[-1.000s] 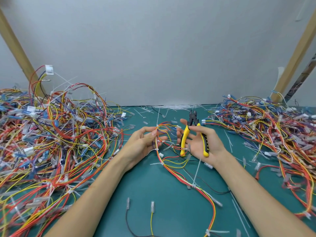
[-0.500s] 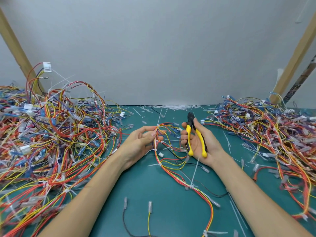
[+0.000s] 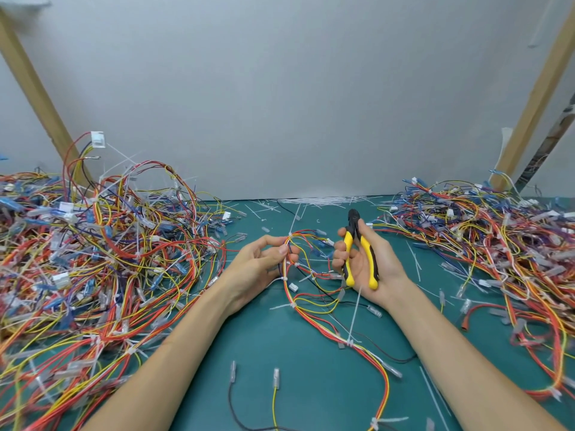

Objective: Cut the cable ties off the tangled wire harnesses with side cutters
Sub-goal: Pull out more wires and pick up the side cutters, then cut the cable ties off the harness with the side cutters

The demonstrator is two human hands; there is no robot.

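A wire harness [image 3: 314, 309] of red, orange and yellow wires loops between my hands and trails down the green mat [image 3: 311, 384]. My left hand [image 3: 261, 262] pinches its top loop between thumb and fingers. White cable ties [image 3: 283, 279] bind the harness below that hand, and a long tie tail [image 3: 354, 312] sticks up lower down. My right hand [image 3: 370, 262], palm up, grips the yellow and black side cutters [image 3: 359, 253], jaws pointing away and closed. The cutters are a short way right of the harness, not touching it.
A big tangled pile of harnesses [image 3: 93, 259] fills the left side, and another pile [image 3: 491, 244] lies on the right. Cut white tie scraps [image 3: 317, 201] lie along the back wall. Loose single wires [image 3: 275, 396] sit near the front edge. Wooden posts [image 3: 529, 98] lean at both sides.
My right hand has squeezed the cutter handles together, so the jaws went from open to closed, and the hand shifted slightly. My left hand keeps its hold on the harness loop.
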